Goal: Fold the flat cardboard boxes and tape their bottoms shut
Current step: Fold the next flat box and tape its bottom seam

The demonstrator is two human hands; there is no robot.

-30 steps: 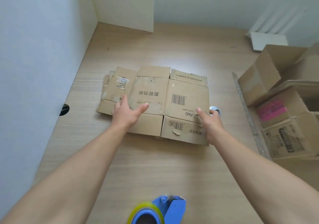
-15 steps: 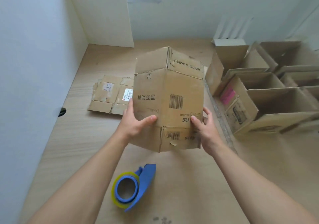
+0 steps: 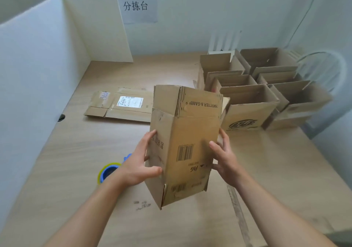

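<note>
Tape waits close by: a blue tape dispenser with a yellow-edged roll lies on the table just left of the held box, partly hidden behind the left hand. It is probably parked there to be within reach once the flaps are closed. Behind the box and to its left, a flat cardboard blank lies on the table, seemingly waiting its turn.

The left hand grips the box's left wall, thumb hooked round onto the near panel and fingers spread up the side. The box hangs above the table, opened into a tube and slightly tilted, with the flaps at both ends unfolded. Its printing reads upside down, so I judge the bottom end faces up for folding. The right hand clasps the box's right edge, thumb on the barcode panel and fingers behind, likely to square the walls.

Right of the box and behind it stand erected boxes with open tops, probably finished ones set aside.
</note>
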